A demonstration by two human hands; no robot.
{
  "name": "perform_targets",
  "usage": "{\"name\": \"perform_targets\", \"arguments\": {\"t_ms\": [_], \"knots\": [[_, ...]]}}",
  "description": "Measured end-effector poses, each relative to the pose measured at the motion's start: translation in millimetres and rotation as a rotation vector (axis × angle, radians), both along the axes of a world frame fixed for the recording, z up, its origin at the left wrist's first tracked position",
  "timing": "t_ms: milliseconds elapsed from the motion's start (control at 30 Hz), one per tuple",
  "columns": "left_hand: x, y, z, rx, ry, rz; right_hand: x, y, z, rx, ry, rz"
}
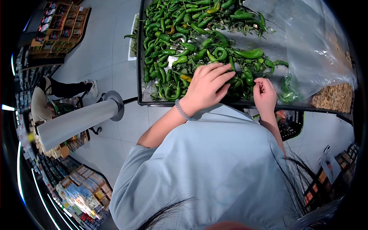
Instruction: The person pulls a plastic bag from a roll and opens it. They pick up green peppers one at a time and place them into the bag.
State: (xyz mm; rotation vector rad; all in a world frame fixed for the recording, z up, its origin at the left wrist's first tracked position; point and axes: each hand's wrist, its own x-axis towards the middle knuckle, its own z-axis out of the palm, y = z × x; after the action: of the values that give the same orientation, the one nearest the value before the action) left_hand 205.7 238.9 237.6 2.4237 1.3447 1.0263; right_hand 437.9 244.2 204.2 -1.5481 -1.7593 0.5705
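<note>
Long green peppers (pixel 199 27) lie heaped in a black-edged display bin (pixel 139 57), some curled, with leaves and stems among them. Over the near part of the heap, my left hand (pixel 209 84) is open, palm down, its fingers stretched to the right and a beaded bracelet (pixel 183 110) at the wrist. Just right of it, my right hand (pixel 264 94) is closed with curled fingers beside the near peppers. Whatever its fingers may hold is hidden. Close to that hand, a clear plastic bag (pixel 290 90) has green peppers inside or beneath it.
Clear plastic sheeting (pixel 314 46) covers the bin's right side, beside a pile of tan dried pieces (pixel 333 97). A black basket (pixel 293 124) is below the near edge. A plastic roll (pixel 78 122) stands left. Beyond are a person (pixel 42 103), a cart and shelves (pixel 63 27).
</note>
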Motion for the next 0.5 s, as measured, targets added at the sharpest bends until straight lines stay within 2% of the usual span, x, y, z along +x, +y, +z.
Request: {"name": "perform_targets", "arguments": {"t_ms": [100, 167, 200, 300, 333, 467, 500], "knots": [[-18, 10, 6, -0.006, -0.011, 0.361, 1, 0, -1, -0.014, 0.003, -0.001], [-33, 15, -2, -0.148, 0.040, 0.413, 1, 0, -2, -0.029, 0.018, -0.001], [-37, 14, -2, -0.118, 0.085, 0.409, 0, 0, -1, -0.032, 0.017, -0.003], [-44, 5, -5, -0.241, 0.056, 0.297, 0, 0, 0, -0.036, 0.012, -0.007], [-43, 6, -8, -0.143, -0.054, 0.275, 0, 0, -1, -0.033, 0.013, -0.006], [-47, -5, -7, -0.409, -0.401, 0.405, 0, 0, 0, -0.037, 0.022, -0.017], [-48, -5, -9, -0.472, -0.607, 0.368, 0, 0, -1, -0.038, 0.015, -0.018]]}}
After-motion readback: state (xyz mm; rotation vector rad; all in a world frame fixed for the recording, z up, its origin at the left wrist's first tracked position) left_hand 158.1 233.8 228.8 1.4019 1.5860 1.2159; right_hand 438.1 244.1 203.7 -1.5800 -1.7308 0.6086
